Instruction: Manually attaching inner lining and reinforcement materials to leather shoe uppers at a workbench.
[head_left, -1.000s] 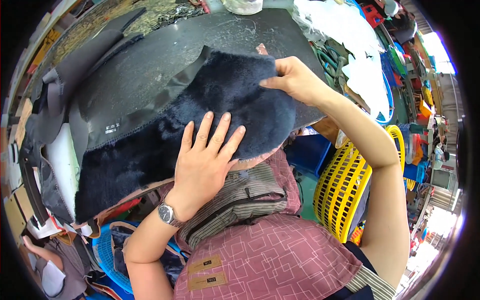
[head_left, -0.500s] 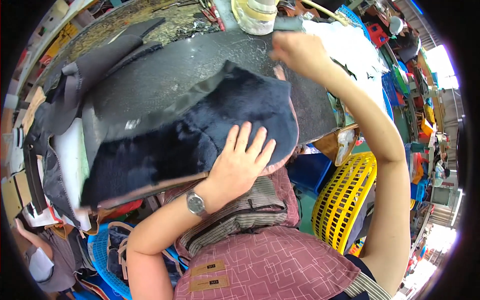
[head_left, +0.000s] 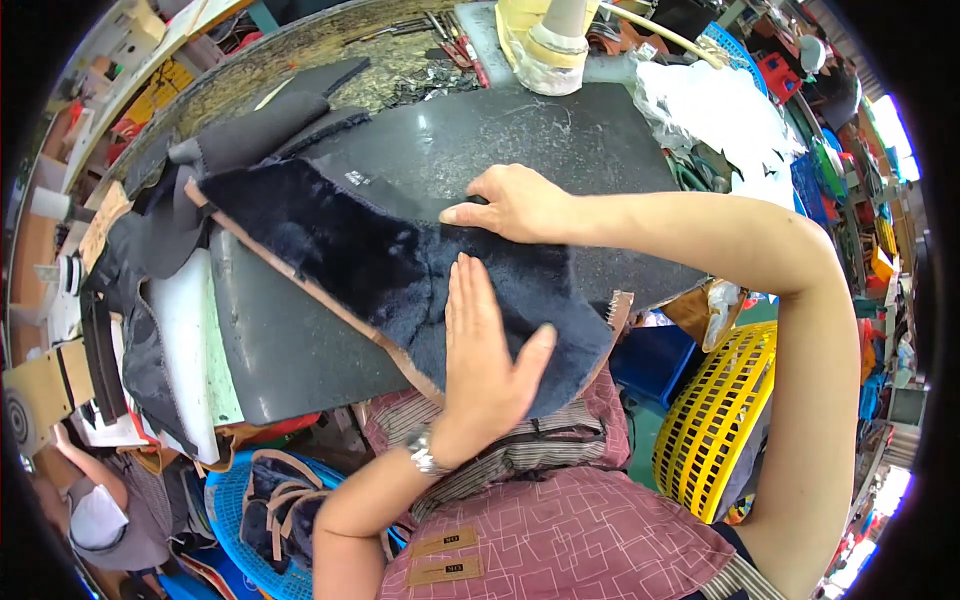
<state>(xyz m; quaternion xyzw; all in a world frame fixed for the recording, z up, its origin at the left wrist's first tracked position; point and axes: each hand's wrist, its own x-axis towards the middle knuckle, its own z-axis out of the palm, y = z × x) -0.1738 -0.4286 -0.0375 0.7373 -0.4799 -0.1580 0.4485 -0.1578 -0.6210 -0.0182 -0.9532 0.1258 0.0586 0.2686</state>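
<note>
A navy plush piece [head_left: 320, 225] with a pale tan edge lies fur side up on the dark work mat [head_left: 290, 360], reaching over its near edge. My left hand [head_left: 480, 350] rests flat on the fur, fingers together and thumb spread, holding nothing. At the piece's far edge, my right hand [head_left: 520, 205] is closed with thumb and fingers pinched round a dark bit of that edge; the fingertips are partly hidden. A small pale label [head_left: 356, 178] shows on a dark strip along the far edge. Short pale stitches or teeth [head_left: 613, 312] mark the right corner.
Dark material [head_left: 255, 125] is piled at the left. A pale machine post [head_left: 550, 50], hand tools [head_left: 462, 48] and white plastic sheeting [head_left: 710, 110] lie beyond. Below the table edge stand a blue basket [head_left: 225, 500] with fur-lined pieces, a yellow basket [head_left: 715, 430] and a blue bin [head_left: 655, 360].
My right hand has come down and left from the far right onto the plush piece's far edge. The piece has turned, its left end swinging away from me. My left hand stays on it.
</note>
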